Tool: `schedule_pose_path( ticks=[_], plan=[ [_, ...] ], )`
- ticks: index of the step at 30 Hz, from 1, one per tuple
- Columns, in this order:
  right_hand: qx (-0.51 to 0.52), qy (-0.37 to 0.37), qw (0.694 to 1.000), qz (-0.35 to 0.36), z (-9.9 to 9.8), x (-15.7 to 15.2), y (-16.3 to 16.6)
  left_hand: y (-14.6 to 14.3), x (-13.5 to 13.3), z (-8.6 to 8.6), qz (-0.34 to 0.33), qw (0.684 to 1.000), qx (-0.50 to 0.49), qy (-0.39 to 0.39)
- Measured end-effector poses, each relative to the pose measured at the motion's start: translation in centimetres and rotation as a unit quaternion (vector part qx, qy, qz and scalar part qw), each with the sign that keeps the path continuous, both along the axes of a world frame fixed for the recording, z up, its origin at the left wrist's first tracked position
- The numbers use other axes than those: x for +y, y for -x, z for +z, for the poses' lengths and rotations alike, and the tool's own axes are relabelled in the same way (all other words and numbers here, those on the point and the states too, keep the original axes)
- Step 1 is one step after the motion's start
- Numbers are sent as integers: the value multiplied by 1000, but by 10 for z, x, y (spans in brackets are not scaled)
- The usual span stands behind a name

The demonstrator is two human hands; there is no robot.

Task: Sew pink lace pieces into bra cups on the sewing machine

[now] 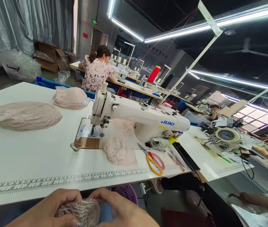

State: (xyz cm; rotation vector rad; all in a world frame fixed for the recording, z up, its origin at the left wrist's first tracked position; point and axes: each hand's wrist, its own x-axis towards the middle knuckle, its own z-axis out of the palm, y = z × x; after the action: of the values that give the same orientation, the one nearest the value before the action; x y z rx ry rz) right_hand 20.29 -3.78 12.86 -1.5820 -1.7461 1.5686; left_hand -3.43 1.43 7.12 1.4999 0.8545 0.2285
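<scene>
Below the table's front edge, my left hand [47,209] and my right hand [122,209] both close on a small piece of pink lace fabric [83,212], fingers pinched around it. Ahead on the white table [30,157] stands a white JUKI sewing machine [134,115]. A pink lace piece [121,149] lies under the machine's arm. A large pile of lace pieces [24,115] rests at the left, and a smaller pink stack [70,97] behind it.
Scissors with red and yellow handles [154,160] and a coil of white cord [159,142] lie to the right of the machine. A printed ruler [65,181] runs along the table front. A person in a floral top [96,72] sits at a far table. Cluttered benches stand at the right.
</scene>
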Motion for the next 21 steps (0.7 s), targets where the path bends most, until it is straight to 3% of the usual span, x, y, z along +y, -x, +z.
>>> schedule_pose_path(
  ticks=[3, 8, 16, 21],
  plan=[
    [-32, -5, 998, -46, -16, -2, 13, 8, -2, -3, -22, 999, 10, 21],
    [-8, -64, 998, -22, -48, -1, 22, 14, -10, -9, -27, 997, 6, 69],
    [-54, -83, 995, -17, -59, -3, 22, -11, -20, -19, 49, 998, 44, -14],
    [-34, -50, 997, -39, -61, -3, 22, -12, -21, -17, 46, 997, 14, 56]
  ],
)
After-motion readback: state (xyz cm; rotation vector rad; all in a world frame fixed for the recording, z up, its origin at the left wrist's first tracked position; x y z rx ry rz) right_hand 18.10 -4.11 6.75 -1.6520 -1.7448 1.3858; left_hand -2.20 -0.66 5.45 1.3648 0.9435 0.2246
